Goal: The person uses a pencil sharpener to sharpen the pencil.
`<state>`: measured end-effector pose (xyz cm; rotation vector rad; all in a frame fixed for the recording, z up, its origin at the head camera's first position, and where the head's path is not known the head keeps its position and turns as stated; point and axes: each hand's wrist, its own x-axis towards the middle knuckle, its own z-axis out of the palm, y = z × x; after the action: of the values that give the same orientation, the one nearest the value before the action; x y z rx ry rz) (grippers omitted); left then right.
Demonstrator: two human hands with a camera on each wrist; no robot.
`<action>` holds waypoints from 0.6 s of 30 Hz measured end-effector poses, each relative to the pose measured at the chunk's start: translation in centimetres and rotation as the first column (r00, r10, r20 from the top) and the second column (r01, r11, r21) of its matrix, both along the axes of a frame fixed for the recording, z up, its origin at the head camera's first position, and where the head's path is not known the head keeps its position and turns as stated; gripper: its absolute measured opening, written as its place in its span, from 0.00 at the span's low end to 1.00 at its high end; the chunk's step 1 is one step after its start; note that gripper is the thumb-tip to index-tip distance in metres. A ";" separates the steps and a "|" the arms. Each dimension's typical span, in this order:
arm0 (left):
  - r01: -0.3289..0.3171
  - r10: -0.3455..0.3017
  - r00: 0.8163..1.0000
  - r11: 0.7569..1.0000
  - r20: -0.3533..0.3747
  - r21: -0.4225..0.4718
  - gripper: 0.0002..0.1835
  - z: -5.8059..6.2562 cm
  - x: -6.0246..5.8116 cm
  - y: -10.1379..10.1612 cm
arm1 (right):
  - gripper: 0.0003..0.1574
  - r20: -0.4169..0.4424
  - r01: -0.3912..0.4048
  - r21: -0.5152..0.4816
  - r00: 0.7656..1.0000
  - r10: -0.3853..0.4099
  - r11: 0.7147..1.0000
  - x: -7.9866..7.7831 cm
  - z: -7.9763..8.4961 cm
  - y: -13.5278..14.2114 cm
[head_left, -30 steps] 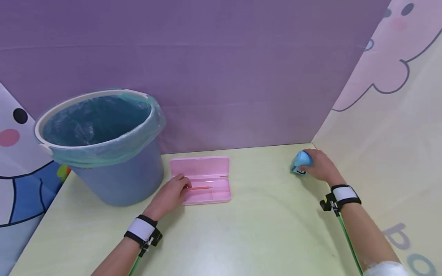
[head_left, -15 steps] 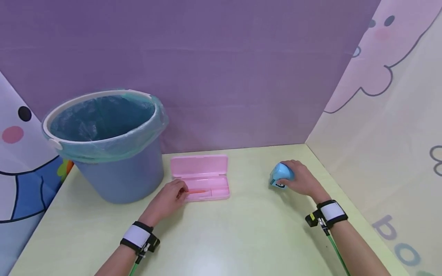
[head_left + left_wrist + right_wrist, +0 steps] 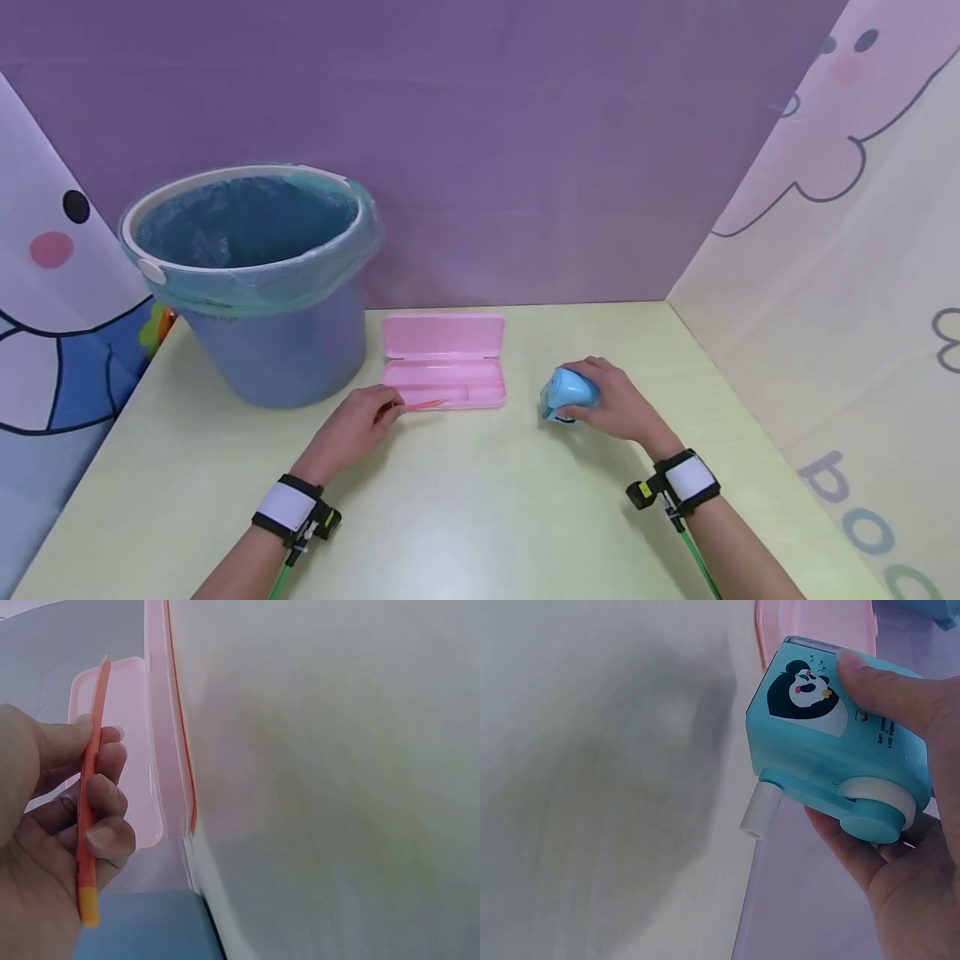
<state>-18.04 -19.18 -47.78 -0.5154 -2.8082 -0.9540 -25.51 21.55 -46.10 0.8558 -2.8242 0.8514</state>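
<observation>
An orange pencil (image 3: 425, 405) with a yellow end (image 3: 88, 907) is held between the thumb and curled fingers of my left hand (image 3: 363, 421). Its sharpened tip points right, over the front edge of an open pink pencil case (image 3: 444, 335). The case's tray has small compartments and its lid leans back. My right hand (image 3: 617, 402) grips a blue crank pencil sharpener (image 3: 564, 393) printed with a panda (image 3: 806, 694). The sharpener's crank, with its white handle (image 3: 761, 810), shows in the right wrist view. Some right fingers are hidden behind it.
A blue bucket (image 3: 288, 358) lined with a translucent bag stands left of the pencil case. A purple wall (image 3: 525, 167) rises at the table's back, and a pale printed wall (image 3: 810, 317) runs along the right.
My right hand has brought the sharpener leftward and nearer from the right side of the table. My left hand has drawn the pencil from the case's tray to its front edge.
</observation>
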 end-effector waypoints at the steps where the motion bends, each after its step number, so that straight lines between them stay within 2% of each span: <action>1: 0.001 -0.001 1.000 1.000 0.005 0.005 0.04 0.1 0.1 -0.1 | 0.39 0.002 -0.012 0.000 1.000 0.012 1.000 0.2 0.1 -0.5; 11: 0.018 -0.019 1.000 0.999 0.013 0.034 0.03 0.1 1.3 -1.0 | 0.39 -0.021 -0.145 -0.018 0.989 0.145 0.989 1.7 0.9 -5.5; 18: 0.025 -0.026 1.000 0.999 0.014 0.042 0.05 0.2 2.1 -1.1 | 0.39 0.021 -0.203 0.019 0.979 0.202 0.979 2.3 0.7 -9.0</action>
<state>-15.97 -20.24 -47.62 -0.5421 -2.7939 -1.0237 -23.17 12.58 -45.38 1.1605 -2.8015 0.8570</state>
